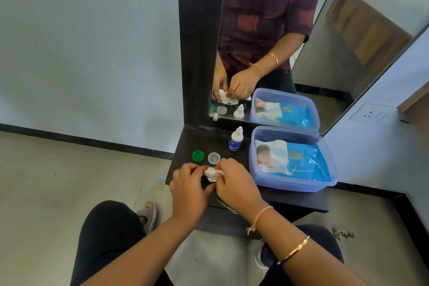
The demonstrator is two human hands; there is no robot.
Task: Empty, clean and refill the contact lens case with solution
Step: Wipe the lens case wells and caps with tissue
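Note:
My left hand [188,183] and my right hand [234,183] meet over the front of the black shelf [183,144]. Between their fingertips is a crumpled white tissue [212,173]; both hands pinch it. The contact lens case body is hidden under the tissue and fingers, so I cannot tell which hand holds it. A green cap [198,155] and a clear cap [214,158] lie loose on the shelf just behind my hands. The white solution bottle with a blue label [236,139] stands upright behind them, its cap on.
A blue-tinted plastic box [329,169] holding a blue pack of wipes sits on the right of the shelf. A mirror [267,30] stands behind the shelf. A wall socket [370,115] is at the right. My knees and shoes are below the shelf.

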